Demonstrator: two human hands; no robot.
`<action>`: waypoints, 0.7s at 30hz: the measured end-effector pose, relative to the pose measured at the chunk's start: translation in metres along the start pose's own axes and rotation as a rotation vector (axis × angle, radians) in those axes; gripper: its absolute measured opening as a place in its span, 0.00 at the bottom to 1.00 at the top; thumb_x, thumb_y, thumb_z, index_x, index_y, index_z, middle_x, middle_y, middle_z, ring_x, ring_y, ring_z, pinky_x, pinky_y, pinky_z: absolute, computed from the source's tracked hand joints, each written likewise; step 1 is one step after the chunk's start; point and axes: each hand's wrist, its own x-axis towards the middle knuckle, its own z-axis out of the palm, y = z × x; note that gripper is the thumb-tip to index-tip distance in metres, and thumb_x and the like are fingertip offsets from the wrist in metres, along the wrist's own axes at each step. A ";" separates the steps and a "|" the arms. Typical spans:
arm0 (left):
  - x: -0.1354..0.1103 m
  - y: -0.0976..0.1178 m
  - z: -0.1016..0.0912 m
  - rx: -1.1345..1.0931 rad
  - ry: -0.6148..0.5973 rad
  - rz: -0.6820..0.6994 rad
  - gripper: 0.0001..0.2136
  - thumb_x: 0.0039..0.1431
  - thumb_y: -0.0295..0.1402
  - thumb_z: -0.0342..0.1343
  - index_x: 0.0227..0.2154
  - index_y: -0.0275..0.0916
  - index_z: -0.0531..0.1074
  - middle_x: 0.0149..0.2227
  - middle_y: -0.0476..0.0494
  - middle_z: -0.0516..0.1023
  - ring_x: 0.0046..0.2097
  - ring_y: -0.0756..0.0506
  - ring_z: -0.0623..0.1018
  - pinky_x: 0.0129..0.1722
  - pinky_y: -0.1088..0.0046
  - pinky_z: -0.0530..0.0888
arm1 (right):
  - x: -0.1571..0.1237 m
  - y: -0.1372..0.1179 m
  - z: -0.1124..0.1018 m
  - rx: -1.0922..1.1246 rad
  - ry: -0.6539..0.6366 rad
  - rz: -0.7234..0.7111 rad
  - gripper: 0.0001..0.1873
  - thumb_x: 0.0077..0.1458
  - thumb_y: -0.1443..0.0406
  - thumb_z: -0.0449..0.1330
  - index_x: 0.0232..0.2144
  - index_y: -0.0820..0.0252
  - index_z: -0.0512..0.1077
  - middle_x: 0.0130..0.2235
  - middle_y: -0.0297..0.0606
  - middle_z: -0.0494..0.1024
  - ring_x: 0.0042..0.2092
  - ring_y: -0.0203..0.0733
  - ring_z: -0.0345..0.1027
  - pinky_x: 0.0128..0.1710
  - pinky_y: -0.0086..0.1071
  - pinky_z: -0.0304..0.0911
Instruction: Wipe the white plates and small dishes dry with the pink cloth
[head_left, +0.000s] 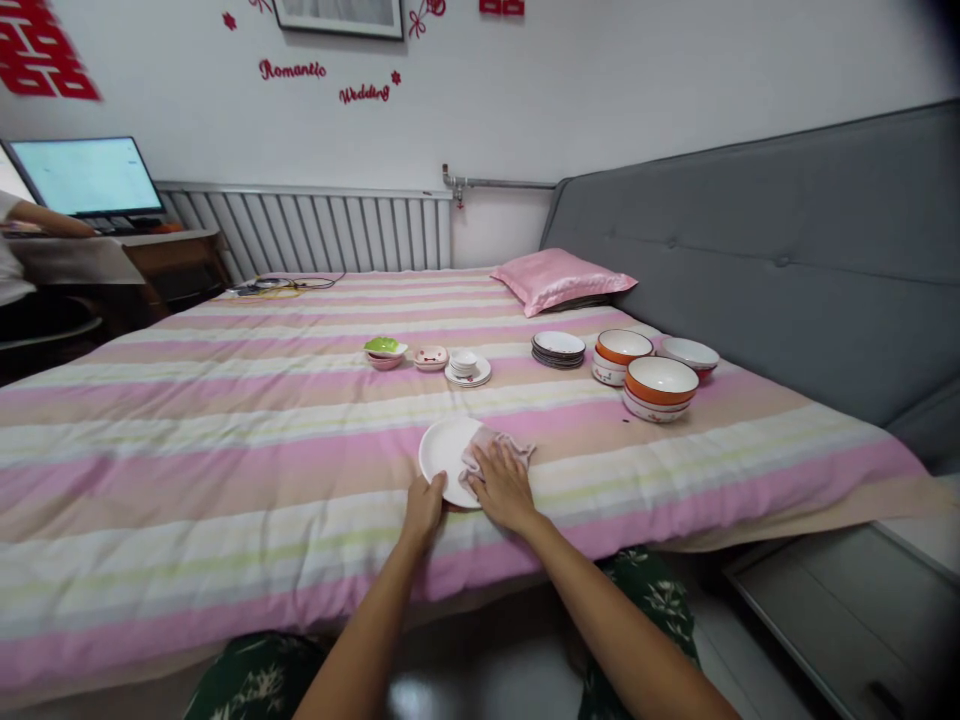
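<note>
A white plate [442, 450] lies on the striped bedspread [225, 440] near the bed's front edge. My left hand [424, 503] grips the plate's near rim, fingers curled over it. My right hand [502, 487] lies flat with fingers spread on a pinkish cloth [501, 441] that covers the plate's right side.
Further back on the bed stand a green-topped dish [384, 349], a small pink dish [430, 356], a cup on saucers [466, 368], a stack of plates [558, 349] and several orange-and-white bowls [660, 385]. A pink pillow [559, 277] and grey headboard [750, 240] lie right. Another person sits at a desk [22, 250] far left.
</note>
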 end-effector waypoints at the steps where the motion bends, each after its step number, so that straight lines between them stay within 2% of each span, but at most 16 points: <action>1: 0.000 -0.001 0.001 0.001 0.044 0.030 0.10 0.49 0.31 0.54 0.32 0.32 0.73 0.33 0.38 0.78 0.41 0.38 0.76 0.35 0.67 0.74 | 0.006 -0.001 0.000 -0.011 -0.010 0.027 0.29 0.58 0.52 0.42 0.60 0.51 0.48 0.64 0.41 0.44 0.64 0.48 0.30 0.57 0.45 0.36; 3: 0.001 -0.004 0.002 -0.010 0.117 0.080 0.11 0.51 0.34 0.54 0.36 0.33 0.73 0.39 0.37 0.77 0.49 0.38 0.72 0.44 0.67 0.70 | 0.017 -0.004 0.000 -0.024 -0.042 0.066 0.30 0.58 0.49 0.40 0.60 0.50 0.49 0.64 0.41 0.44 0.64 0.50 0.31 0.56 0.47 0.34; 6: 0.006 -0.010 0.003 -0.066 0.157 0.121 0.14 0.53 0.35 0.53 0.41 0.35 0.72 0.45 0.38 0.75 0.52 0.40 0.70 0.51 0.68 0.66 | 0.033 -0.006 0.004 -0.041 -0.068 0.085 0.29 0.58 0.48 0.39 0.59 0.48 0.51 0.64 0.40 0.45 0.64 0.50 0.33 0.56 0.47 0.31; 11: 0.019 -0.018 0.006 -0.233 0.152 0.108 0.14 0.55 0.32 0.50 0.45 0.35 0.68 0.47 0.38 0.74 0.49 0.44 0.73 0.49 0.68 0.68 | 0.052 -0.008 0.013 -0.059 -0.055 0.067 0.30 0.58 0.49 0.37 0.59 0.51 0.51 0.64 0.43 0.42 0.64 0.51 0.26 0.56 0.50 0.20; 15: 0.026 -0.016 0.010 -0.364 0.170 0.049 0.12 0.55 0.29 0.49 0.42 0.36 0.70 0.42 0.39 0.77 0.44 0.45 0.76 0.46 0.67 0.70 | 0.068 -0.011 0.016 -0.035 -0.125 0.039 0.30 0.58 0.49 0.37 0.60 0.51 0.48 0.65 0.41 0.37 0.64 0.50 0.26 0.57 0.50 0.22; 21: 0.035 -0.011 0.015 -0.514 0.223 -0.032 0.11 0.57 0.26 0.46 0.40 0.36 0.71 0.39 0.41 0.78 0.40 0.47 0.78 0.45 0.69 0.72 | 0.086 -0.022 0.019 -0.011 -0.182 -0.049 0.31 0.59 0.51 0.37 0.62 0.53 0.43 0.65 0.39 0.36 0.64 0.48 0.25 0.58 0.47 0.24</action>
